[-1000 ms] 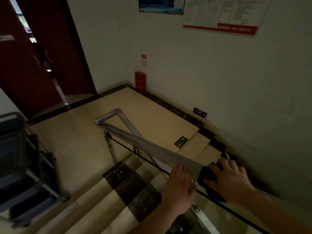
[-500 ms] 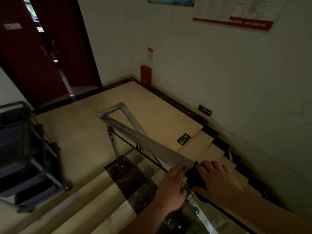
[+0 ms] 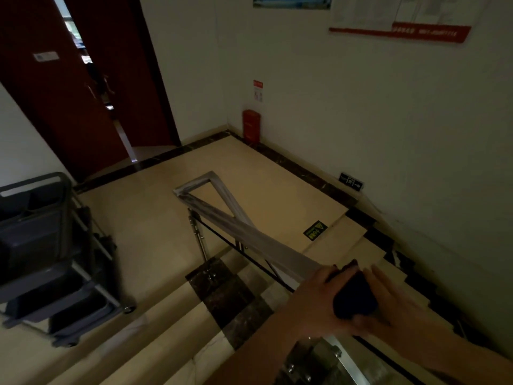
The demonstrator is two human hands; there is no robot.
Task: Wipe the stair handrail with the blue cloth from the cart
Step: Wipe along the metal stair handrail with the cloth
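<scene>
A flat grey stair handrail (image 3: 244,232) slopes down from the lower right toward the landing and turns back at a corner. The blue cloth (image 3: 354,297), dark in this light, is bunched on the rail near me. My left hand (image 3: 313,304) grips the cloth and rail from the left side. My right hand (image 3: 388,304) lies against the cloth from the right with fingers stretched forward. The rail under both hands is hidden.
A grey cleaning cart (image 3: 47,251) with bins stands on the landing at left. Steps (image 3: 172,329) drop below the rail, with a glass panel and metal bracket (image 3: 313,357) under my hands. A dark red door (image 3: 69,93) is ajar; a white wall runs along the right.
Both hands and the cloth have drawn back up the rail toward me, and the cloth is now bunched between the two hands instead of under the right palm. The view tilted slightly.
</scene>
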